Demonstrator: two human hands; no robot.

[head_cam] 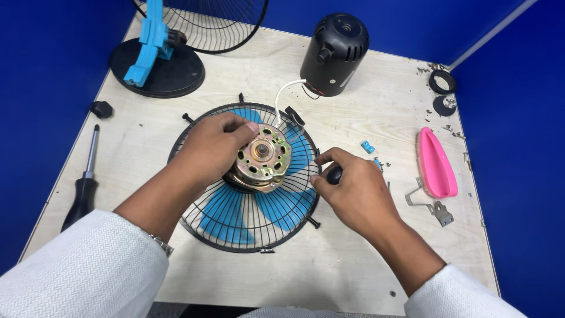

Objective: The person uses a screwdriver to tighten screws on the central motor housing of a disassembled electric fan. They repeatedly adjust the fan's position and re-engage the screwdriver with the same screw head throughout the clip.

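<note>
- Near the middle of the bench (353, 259), a black wire fan guard (247, 229) lies flat with blue fan blades (282, 209) showing through it, and a bare metal motor (262, 159) sits on its hub.
- The left hand (209, 147) wraps over the motor's left side, fingers curled and gripping its housing, thumb up by the top edge.
- The right hand (359, 191) rests at the guard's right rim, fingers closed around a small black knob-like piece (334, 175); what that piece is cannot be made out.
- To do this step well, judging from the grip, the left hand should hold the motor steady and square on the hub while the right hand works at the rim, so that the white wire (285, 94) leading towards the black motor cover (334, 56) at the far edge is not pulled tight.
- Small screws lie loose near the right edge beside a pink oblong cover (436, 164) and a metal bracket (432, 207); keeping sleeves away from them seems wise.
- A screwdriver (85, 182) lies along the left edge.
- At the far left corner, a fan base (170, 73) with a blue stand (150, 41) and a second guard (218, 23) is cut off by the frame.
- Hidden: the motor's underside, how it sits on the guard, and most of the right-hand piece.
</note>
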